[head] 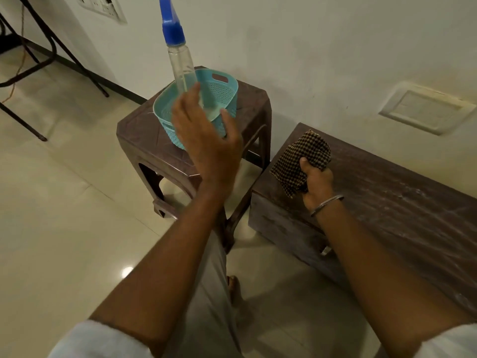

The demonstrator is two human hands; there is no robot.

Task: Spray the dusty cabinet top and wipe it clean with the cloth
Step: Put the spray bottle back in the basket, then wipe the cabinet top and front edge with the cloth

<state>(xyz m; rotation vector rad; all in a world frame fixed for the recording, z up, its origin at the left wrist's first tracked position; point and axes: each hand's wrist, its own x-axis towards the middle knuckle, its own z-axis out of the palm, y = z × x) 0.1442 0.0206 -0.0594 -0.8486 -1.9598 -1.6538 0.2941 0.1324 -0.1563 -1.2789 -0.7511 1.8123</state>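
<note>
- Cabinet top (387, 192), dark brown wood with a pale dusty film across it, runs along the white wall (309, 47) at the right of the view.
- Checked cloth (302, 156), brown and black, lies bunched at the near left end of that top, touching the wood.
- Right hand (316, 184) grips the cloth, its fingers curled round a fold and its thumb pressed on the fabric; a metal bangle (326, 204) sits on the wrist.
- Spray bottle (182, 65), with a clear body and a blue trigger head, stands tilted inside a teal perforated basket (222, 91).
- The basket rests on a brown plastic stool (144, 143) just left of the cabinet, with a narrow gap between them.
- Left hand (206, 140) is held over the basket with its fingers spread and loose, gripping nothing; its index fingertip lies right by the lower part of the bottle, and I cannot tell whether it touches.
- White sleeves show at both forearms near the bottom edge.
- A bare foot (233, 288) stands on the glossy cream tile floor (64, 202).
- Black metal frame legs (51, 42) stand at the far left, and a switch plate (103, 6) is set in the wall above.
</note>
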